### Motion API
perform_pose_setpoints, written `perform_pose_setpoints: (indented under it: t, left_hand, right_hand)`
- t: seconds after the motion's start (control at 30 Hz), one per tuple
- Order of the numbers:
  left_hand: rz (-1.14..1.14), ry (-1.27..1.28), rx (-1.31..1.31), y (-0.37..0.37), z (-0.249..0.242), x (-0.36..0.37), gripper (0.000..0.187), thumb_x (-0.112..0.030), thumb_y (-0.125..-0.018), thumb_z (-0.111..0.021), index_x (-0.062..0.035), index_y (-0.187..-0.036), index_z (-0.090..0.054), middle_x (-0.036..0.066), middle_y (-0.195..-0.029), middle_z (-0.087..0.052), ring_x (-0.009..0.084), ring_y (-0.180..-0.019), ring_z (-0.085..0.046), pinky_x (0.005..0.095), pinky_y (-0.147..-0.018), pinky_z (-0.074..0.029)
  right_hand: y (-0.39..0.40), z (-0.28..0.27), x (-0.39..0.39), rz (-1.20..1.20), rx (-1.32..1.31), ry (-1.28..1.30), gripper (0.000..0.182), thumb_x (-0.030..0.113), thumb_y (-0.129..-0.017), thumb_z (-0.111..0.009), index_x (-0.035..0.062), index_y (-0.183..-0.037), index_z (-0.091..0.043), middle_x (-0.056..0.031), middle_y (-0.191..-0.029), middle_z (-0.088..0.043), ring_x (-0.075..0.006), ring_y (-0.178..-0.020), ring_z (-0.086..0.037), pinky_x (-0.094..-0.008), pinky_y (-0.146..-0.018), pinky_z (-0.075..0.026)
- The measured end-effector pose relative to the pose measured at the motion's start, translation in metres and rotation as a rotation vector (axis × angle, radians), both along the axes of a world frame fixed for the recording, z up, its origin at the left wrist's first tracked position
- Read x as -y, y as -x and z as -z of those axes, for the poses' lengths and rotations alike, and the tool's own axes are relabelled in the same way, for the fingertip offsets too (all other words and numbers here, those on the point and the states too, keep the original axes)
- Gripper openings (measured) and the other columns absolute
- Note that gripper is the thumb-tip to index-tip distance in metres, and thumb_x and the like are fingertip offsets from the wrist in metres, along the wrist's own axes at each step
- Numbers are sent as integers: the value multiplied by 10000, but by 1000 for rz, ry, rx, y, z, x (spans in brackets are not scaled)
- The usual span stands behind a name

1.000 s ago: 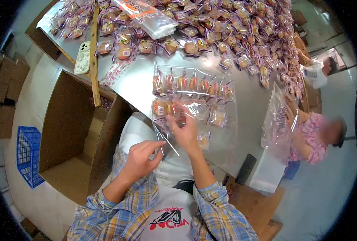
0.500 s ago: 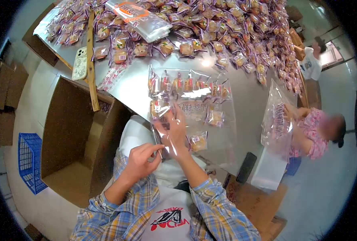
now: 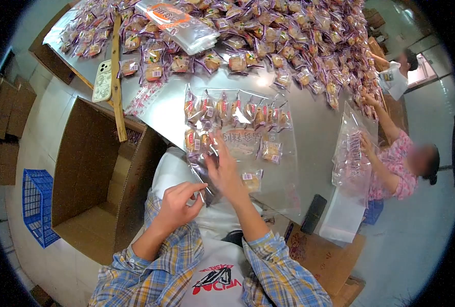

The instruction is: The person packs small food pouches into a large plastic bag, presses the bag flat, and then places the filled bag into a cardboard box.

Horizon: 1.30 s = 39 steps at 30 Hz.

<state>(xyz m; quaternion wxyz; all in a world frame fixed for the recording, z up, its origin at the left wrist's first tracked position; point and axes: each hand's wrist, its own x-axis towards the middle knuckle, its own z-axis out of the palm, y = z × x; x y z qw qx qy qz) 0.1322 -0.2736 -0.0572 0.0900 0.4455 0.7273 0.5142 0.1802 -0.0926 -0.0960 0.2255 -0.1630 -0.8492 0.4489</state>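
Note:
A clear plastic bag [image 3: 284,189] lies flat on the metal table in front of me, with a row of wrapped pastries along its far end. My left hand [image 3: 179,204] pinches the bag's near left edge between thumb and fingers. Inside the bag, my right hand [image 3: 223,171] reaches forward with fingers apart, its fingertips by a wrapped pastry [image 3: 206,141] at the left of a second row. Two more packets, one at the middle right [image 3: 271,151] and one nearer me [image 3: 252,180], also lie in the bag.
Wrapped pastries [image 3: 268,36] pile along the table's far side, with folded bags [image 3: 179,25] on top. A cardboard box [image 3: 84,189] and blue crate [image 3: 37,204] stand left. Phones lie left [image 3: 102,82] and right [image 3: 314,214]. A co-worker [image 3: 396,169] holds a bag at right.
My right hand has shifted slightly within the bag, and the bag's left side has moved a little left. The co-worker's one arm now stretches toward the pile.

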Motion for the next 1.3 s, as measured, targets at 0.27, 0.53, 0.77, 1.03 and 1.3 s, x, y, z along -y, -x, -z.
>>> perform_pose_setpoints:
  t: [0.27,0.53,0.77,1.03,1.3]
  left_hand:
    - [-32,9,49,1,-8,2,301,31,-802,-734,-19,-1099,-726,94,-813,-708,192,-598,-661,312,-565,-531]
    - [-100,46,110,0,-1,7,346,-4,-809,-756,-23,-1153,-719,90,-877,-750,178,-615,-670,300,-592,-553]
    - [-167,24,90,5,10,18,381,-4,-808,-775,-24,-1182,-705,79,-873,-753,174,-607,-658,293,-598,-551]
    - [-192,-72,8,10,18,20,371,31,-789,-779,-2,-1147,-687,87,-851,-745,165,-602,-648,281,-580,-538]
    - [-215,-4,1,20,13,34,392,37,-813,-766,-8,-1192,-674,103,-901,-759,146,-659,-668,289,-631,-550]
  right_hand:
    - [-1,-8,-3,36,104,-157,661,230,-918,-719,31,-1499,-474,-259,-1426,-563,-452,-1239,-557,-510,-1057,-431]
    - [-12,-20,-8,120,29,-362,632,219,-833,-737,72,-1422,-561,-198,-1456,-539,-411,-1282,-517,-544,-1093,-373]
    - [-68,-45,-13,110,296,-571,678,260,-831,-777,78,-1441,-541,-193,-1486,-502,-400,-1347,-472,-533,-1133,-349]
    - [-102,-36,-23,152,299,-152,807,189,-807,-835,22,-1498,-453,-225,-1560,-398,-436,-1456,-382,-524,-1176,-353]
    - [-63,-9,-29,73,134,-278,762,203,-781,-847,10,-1437,-511,-245,-1520,-407,-473,-1423,-377,-522,-1177,-338]
